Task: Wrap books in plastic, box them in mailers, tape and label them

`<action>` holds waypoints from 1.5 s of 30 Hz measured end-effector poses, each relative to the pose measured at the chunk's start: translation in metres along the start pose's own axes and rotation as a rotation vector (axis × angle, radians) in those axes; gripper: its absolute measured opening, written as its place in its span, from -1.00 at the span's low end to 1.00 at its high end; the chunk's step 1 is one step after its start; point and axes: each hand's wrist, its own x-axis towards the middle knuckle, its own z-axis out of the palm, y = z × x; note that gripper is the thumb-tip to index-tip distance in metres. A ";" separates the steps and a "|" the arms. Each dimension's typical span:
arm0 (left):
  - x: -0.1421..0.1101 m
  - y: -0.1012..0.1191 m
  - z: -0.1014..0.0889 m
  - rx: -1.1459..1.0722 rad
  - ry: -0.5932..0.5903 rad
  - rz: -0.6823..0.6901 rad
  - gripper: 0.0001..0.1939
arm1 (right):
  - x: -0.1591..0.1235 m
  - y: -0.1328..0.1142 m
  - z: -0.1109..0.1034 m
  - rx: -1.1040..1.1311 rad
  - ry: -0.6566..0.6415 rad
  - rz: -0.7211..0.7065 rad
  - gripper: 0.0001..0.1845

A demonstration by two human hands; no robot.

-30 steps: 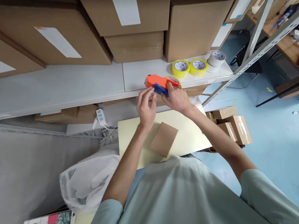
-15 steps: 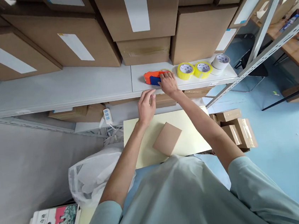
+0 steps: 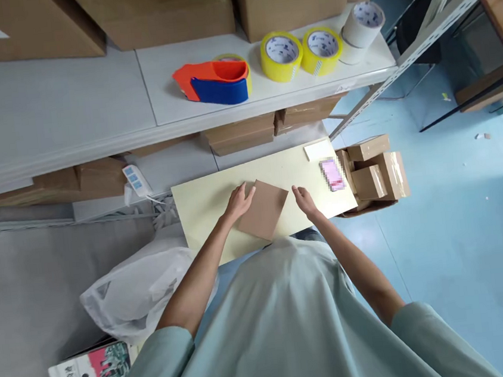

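Shelf point(image 3: 68, 112): it crossed our view beyond where we worked.
Table point(image 3: 199, 200): its pale top stood just in front of us.
Cardboard point(image 3: 263, 211): it lay on the table between our hands, turned cornerwise; whether flat sheet or shallow box, we could not tell. We judged it light and fairly stiff, not fragile, though likely to bend or dent if squeezed in the middle.
Tape dispenser point(image 3: 221, 90): it rested on the shelf, out of our hands.
Left hand point(image 3: 237, 203): thumb and fingers stood apart at the cardboard's upper left edge; we could not tell if they touched.
Right hand point(image 3: 305, 201): it hung just beside the right corner, fingers curled; we could not tell how far they were closed.
Edges: opposite ones seemed our best hold, since the dry, smooth face could slide.
Corners: we thought these would crush first.
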 end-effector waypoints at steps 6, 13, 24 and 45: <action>0.016 0.014 0.018 -0.117 0.035 -0.062 -0.28 | -0.024 0.015 0.005 0.536 -0.240 0.348 -0.34; -0.017 0.039 -0.002 -0.251 0.331 0.088 -0.34 | -0.056 0.000 -0.019 0.514 -0.256 0.061 -0.30; -0.088 0.060 0.038 -0.423 0.478 0.038 -0.52 | -0.039 -0.004 -0.049 0.252 -0.218 -0.258 -0.05; -0.076 0.090 0.050 -0.066 0.461 -0.112 -0.36 | -0.039 -0.043 -0.003 -0.722 0.059 -0.269 -0.34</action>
